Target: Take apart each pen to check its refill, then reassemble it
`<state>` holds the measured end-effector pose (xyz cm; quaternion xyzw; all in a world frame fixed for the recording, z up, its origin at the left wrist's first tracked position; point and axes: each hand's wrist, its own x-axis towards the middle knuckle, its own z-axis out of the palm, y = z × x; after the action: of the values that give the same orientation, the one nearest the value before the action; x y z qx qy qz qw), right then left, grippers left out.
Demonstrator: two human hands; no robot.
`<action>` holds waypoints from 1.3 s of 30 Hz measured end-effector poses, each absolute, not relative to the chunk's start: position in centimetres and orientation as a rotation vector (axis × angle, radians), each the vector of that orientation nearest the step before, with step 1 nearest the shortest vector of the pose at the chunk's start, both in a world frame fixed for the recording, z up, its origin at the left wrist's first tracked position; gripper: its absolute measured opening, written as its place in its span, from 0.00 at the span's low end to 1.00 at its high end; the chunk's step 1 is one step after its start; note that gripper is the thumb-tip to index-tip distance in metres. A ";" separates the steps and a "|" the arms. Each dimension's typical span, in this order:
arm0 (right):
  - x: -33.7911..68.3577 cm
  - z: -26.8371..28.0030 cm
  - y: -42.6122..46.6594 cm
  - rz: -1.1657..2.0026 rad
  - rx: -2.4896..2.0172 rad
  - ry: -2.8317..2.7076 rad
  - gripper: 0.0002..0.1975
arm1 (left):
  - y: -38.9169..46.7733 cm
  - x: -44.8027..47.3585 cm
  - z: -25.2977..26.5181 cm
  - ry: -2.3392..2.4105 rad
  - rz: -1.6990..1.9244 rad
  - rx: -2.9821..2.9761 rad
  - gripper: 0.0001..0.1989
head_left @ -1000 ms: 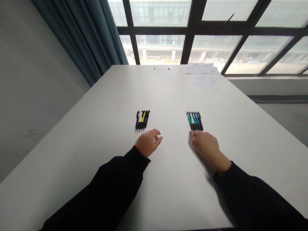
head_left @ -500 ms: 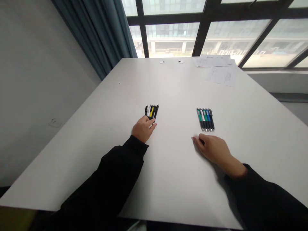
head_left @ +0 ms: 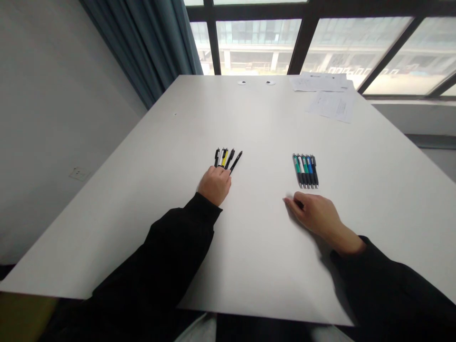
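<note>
My left hand [head_left: 214,185] is closed over the lower ends of several pens, its fingers curled round them. Their upper ends fan out past the knuckles: a yellow pen [head_left: 224,157], dark ones, and a black pen [head_left: 236,161] slanting to the right. The gripped parts of these pens are hidden under my fingers. On the right, my right hand [head_left: 315,212] rests on the table with its fingers curled in and the thumb pointing left, nothing visible in it. Just beyond it lies a neat side-by-side row of green, white, blue and black pens [head_left: 305,171].
The white table [head_left: 260,266] reaches to the window. Printed papers [head_left: 331,105] lie at its far right corner, and two small white oval pieces [head_left: 270,82] sit near the far edge. A blue curtain [head_left: 153,52] hangs at the left by the wall.
My left fingers have curled in over the pens, whose tops have spread apart, the rightmost black one tilting further right. My right hand stays in place. The view has tipped slightly down.
</note>
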<state>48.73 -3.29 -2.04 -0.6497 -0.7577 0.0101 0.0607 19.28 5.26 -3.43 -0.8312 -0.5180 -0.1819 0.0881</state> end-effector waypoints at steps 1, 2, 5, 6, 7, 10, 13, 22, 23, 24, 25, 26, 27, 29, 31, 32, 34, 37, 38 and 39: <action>48.7 -2.0 -3.3 0.034 -1.952 -2.297 0.23 | 5.3 19.3 -3.5 -1.550 -0.532 -2.473 0.09; 48.7 -2.0 -3.3 0.037 -1.938 -2.301 0.23 | 5.3 19.3 -3.5 -1.558 -0.520 -2.475 0.09; 48.8 -2.1 -3.3 0.051 -1.904 -2.314 0.22 | 5.4 19.2 -3.7 -1.593 -0.500 -2.477 0.10; 48.8 -2.1 -3.3 0.056 -1.899 -2.314 0.22 | 5.5 19.2 -3.7 -1.605 -0.514 -2.479 0.10; 48.8 -2.1 -3.3 0.064 -1.896 -2.312 0.22 | 5.5 19.2 -3.8 -1.616 -0.546 -2.482 0.09; 48.7 -2.0 -3.3 0.155 -1.870 -2.253 0.21 | 5.2 19.4 -3.7 -1.632 -0.778 -2.529 0.07; 48.6 -1.9 -3.3 0.401 -1.757 -2.053 0.16 | 3.8 20.0 -3.1 -1.599 -1.146 -2.664 0.07; 48.5 -2.3 -3.6 0.874 -1.419 -1.562 0.14 | 0.3 20.4 -1.9 -1.621 -1.540 -3.106 0.06; 48.5 -2.4 -3.6 0.887 -1.405 -1.520 0.12 | 0.4 20.3 -2.0 -1.696 -1.569 -3.123 0.07; 48.5 -2.5 -3.6 0.901 -1.389 -1.483 0.11 | 0.6 20.2 -2.2 -1.793 -1.629 -3.131 0.07; 48.5 -2.6 -3.6 0.916 -1.374 -1.458 0.10 | 0.8 20.2 -2.4 -1.903 -1.717 -3.128 0.08; 48.5 -2.7 -3.5 0.935 -1.360 -1.443 0.10 | 1.0 20.2 -2.6 -2.015 -1.830 -3.112 0.10; 48.5 -2.7 -3.5 0.956 -1.347 -1.432 0.09 | 1.2 20.2 -2.8 -2.116 -1.948 -3.086 0.12; 48.5 -2.8 -3.4 0.996 -1.333 -1.423 0.09 | 1.5 20.2 -3.0 -2.262 -2.136 -3.029 0.15; 48.6 -2.9 -3.4 1.024 -1.334 -1.416 0.10 | 1.7 20.1 -3.1 -2.359 -2.226 -2.985 0.16; 48.6 -2.9 -3.5 1.032 -1.336 -1.411 0.10 | 1.7 20.1 -3.1 -2.393 -2.262 -2.963 0.16; 48.7 -2.8 -3.5 1.040 -1.341 -1.404 0.10 | 1.7 20.0 -3.0 -2.428 -2.334 -2.923 0.16; 48.7 -2.7 -3.5 1.045 -1.339 -1.380 0.11 | 1.7 20.1 -2.8 -2.418 -2.405 -2.894 0.16; 48.7 -2.7 -3.6 1.043 -1.341 -1.373 0.11 | 1.6 20.1 -2.8 -2.409 -2.412 -2.890 0.16; 48.6 -2.7 -3.6 1.037 -1.348 -1.368 0.11 | 1.6 20.1 -2.7 -2.400 -2.417 -2.883 0.16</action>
<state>48.62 -3.59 -2.65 -0.5479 -0.5562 0.4215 0.4612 20.14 1.61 -2.75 -0.5103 -0.4248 -0.4279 -0.6133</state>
